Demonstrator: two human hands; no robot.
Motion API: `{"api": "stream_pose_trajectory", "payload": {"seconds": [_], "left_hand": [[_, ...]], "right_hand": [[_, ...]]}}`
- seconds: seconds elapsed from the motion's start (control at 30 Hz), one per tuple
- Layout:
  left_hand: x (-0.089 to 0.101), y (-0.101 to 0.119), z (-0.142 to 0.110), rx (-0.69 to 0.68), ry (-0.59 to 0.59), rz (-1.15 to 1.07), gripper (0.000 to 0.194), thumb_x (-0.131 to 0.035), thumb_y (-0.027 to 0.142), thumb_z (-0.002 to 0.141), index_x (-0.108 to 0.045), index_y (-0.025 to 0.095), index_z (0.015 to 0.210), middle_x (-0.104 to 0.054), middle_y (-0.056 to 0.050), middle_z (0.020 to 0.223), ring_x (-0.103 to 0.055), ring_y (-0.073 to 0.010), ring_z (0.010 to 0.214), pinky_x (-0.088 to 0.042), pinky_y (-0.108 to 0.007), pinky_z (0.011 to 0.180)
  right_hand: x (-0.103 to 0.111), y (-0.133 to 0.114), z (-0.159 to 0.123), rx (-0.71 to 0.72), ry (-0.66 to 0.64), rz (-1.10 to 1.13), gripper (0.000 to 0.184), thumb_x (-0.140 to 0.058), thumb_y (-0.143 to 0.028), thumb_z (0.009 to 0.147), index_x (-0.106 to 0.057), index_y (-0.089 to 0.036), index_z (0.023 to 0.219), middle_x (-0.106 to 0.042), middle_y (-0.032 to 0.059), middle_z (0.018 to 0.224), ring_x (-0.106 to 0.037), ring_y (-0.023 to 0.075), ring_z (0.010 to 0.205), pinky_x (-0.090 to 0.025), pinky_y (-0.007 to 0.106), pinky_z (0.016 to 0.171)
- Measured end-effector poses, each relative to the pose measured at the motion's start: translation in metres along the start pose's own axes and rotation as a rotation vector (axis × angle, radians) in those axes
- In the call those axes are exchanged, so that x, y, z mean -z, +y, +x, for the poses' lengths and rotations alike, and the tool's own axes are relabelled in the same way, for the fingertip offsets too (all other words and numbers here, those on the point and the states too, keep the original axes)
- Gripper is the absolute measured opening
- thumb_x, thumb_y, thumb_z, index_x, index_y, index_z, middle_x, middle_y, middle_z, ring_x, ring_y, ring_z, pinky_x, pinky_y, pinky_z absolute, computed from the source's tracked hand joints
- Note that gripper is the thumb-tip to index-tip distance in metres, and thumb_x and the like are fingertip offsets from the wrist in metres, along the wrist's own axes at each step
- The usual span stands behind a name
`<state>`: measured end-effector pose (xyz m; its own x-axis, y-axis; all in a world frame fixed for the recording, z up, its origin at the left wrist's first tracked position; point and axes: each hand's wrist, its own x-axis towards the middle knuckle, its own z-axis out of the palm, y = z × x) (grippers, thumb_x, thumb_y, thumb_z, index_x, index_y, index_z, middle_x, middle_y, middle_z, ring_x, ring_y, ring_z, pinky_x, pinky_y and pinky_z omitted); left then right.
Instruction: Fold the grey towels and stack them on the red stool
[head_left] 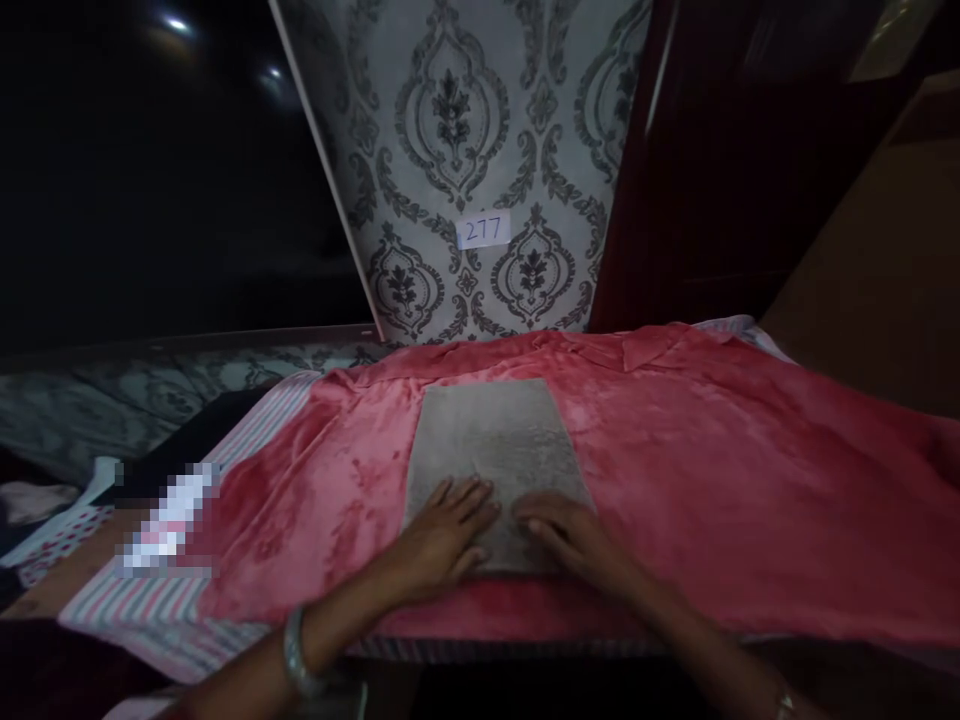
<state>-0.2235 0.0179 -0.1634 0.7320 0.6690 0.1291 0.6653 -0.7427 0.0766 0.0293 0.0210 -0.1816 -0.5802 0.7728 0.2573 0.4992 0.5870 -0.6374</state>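
A grey rectangular board or stiff sheet lies flat on a red velvety cloth; its material is hard to make out. My left hand rests palm down on its near left part, fingers spread. On its near right part lies my right hand, palm down with the fingers slightly bent and close together. Neither hand grips anything. Beneath the red cloth, a striped cloth shows at the left and along the front edge.
Patterned wallpaper with a paper label reading 277 stands behind. A large dark screen is at back left. A dark red panel and a brown box-like surface are at right. Folded cloths lie at far left.
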Motion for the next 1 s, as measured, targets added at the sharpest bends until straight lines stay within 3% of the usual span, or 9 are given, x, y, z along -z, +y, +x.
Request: {"api": "stream_pose_trajectory", "payload": {"seconds": [0.1, 0.2, 0.27, 0.33, 0.5, 0.63, 0.77, 0.87, 1.0], "left_hand": [[-0.018, 0.023, -0.024, 0.097, 0.081, 0.055, 0.066, -0.06, 0.035, 0.092, -0.037, 0.028, 0.154, -0.038, -0.009, 0.16, -0.031, -0.0289, 0.15, -0.03, -0.056, 0.12], [-0.033, 0.034, -0.027, 0.148, 0.174, 0.087, 0.068, -0.063, 0.035, 0.09, -0.039, 0.032, 0.153, -0.044, -0.007, 0.157, -0.035, -0.0309, 0.147, -0.032, -0.056, 0.119], [-0.04, 0.037, -0.026, 0.163, 0.206, 0.092, 0.064, -0.062, 0.034, 0.091, -0.041, 0.036, 0.151, -0.044, -0.004, 0.157, -0.036, -0.0302, 0.146, -0.034, -0.055, 0.118], [-0.043, 0.037, -0.027, 0.159, 0.208, 0.081, 0.06, -0.059, 0.034, 0.093, -0.041, 0.039, 0.15, -0.042, -0.002, 0.158, -0.036, -0.0288, 0.147, -0.035, -0.055, 0.118], [-0.045, 0.035, -0.03, 0.151, 0.22, 0.072, 0.056, -0.054, 0.029, 0.095, -0.043, 0.04, 0.149, -0.036, 0.002, 0.161, -0.032, -0.0272, 0.149, -0.036, -0.055, 0.117], [-0.044, 0.035, -0.027, 0.157, 0.233, 0.071, 0.055, -0.055, 0.027, 0.094, -0.047, 0.038, 0.146, -0.039, 0.001, 0.16, -0.034, -0.0281, 0.148, -0.037, -0.055, 0.117], [-0.04, 0.037, -0.028, 0.145, 0.256, 0.045, 0.052, -0.056, 0.028, 0.093, -0.05, 0.035, 0.144, -0.044, -0.001, 0.157, -0.037, -0.0271, 0.147, -0.038, -0.054, 0.117], [-0.043, 0.036, -0.039, 0.156, 0.362, 0.051, 0.047, -0.055, 0.024, 0.091, -0.057, 0.03, 0.138, -0.055, -0.004, 0.148, -0.043, -0.0262, 0.143, -0.036, -0.056, 0.118], [-0.056, 0.035, -0.063, 0.302, 0.516, 0.156, 0.047, -0.052, 0.016, 0.088, -0.06, 0.027, 0.134, -0.058, -0.01, 0.144, -0.047, -0.0289, 0.139, -0.043, -0.057, 0.111]], "right_hand": [[0.004, -0.006, 0.042, 0.063, -0.041, -0.066, 0.052, -0.027, -0.041, 0.105, -0.057, -0.022, 0.143, -0.058, 0.0086, 0.142, -0.049, 0.0224, 0.135, -0.037, 0.044, 0.115], [-0.008, -0.009, 0.094, 0.241, -0.298, -0.16, 0.052, -0.03, -0.043, 0.105, -0.042, -0.027, 0.153, -0.039, 0.0031, 0.158, -0.024, 0.0214, 0.15, -0.018, 0.048, 0.123], [-0.018, 0.0, 0.129, 0.325, -0.418, -0.225, 0.055, -0.034, -0.051, 0.104, -0.036, -0.032, 0.155, -0.029, 0.0003, 0.163, -0.015, 0.0225, 0.153, -0.01, 0.052, 0.124], [-0.022, 0.017, 0.163, 0.348, -0.444, -0.297, 0.06, -0.036, -0.057, 0.102, -0.032, -0.034, 0.157, -0.023, 0.0006, 0.165, -0.012, 0.0239, 0.154, -0.007, 0.054, 0.123], [-0.014, 0.056, 0.232, 0.152, -0.39, -0.455, 0.062, -0.034, -0.056, 0.103, -0.03, -0.029, 0.158, -0.021, 0.0035, 0.166, -0.014, 0.0263, 0.153, -0.01, 0.051, 0.123], [-0.004, 0.059, 0.267, -0.095, -0.294, -0.539, 0.057, -0.031, -0.047, 0.104, -0.033, -0.027, 0.157, -0.026, 0.0062, 0.164, -0.022, 0.0283, 0.151, -0.018, 0.056, 0.12], [-0.006, 0.035, 0.266, -0.167, -0.2, -0.565, 0.056, -0.029, -0.044, 0.104, -0.034, -0.025, 0.157, -0.023, 0.0092, 0.165, -0.018, 0.0314, 0.152, -0.017, 0.063, 0.118], [-0.019, 0.007, 0.227, 0.043, -0.228, -0.479, 0.057, -0.031, -0.044, 0.105, -0.032, -0.024, 0.158, -0.02, 0.0088, 0.165, -0.014, 0.0255, 0.153, -0.014, 0.053, 0.122], [-0.038, -0.016, 0.158, 0.402, -0.461, -0.324, 0.054, -0.032, -0.051, 0.104, -0.037, -0.034, 0.155, -0.026, 0.0013, 0.164, -0.015, 0.0215, 0.153, -0.012, 0.049, 0.123]]}}
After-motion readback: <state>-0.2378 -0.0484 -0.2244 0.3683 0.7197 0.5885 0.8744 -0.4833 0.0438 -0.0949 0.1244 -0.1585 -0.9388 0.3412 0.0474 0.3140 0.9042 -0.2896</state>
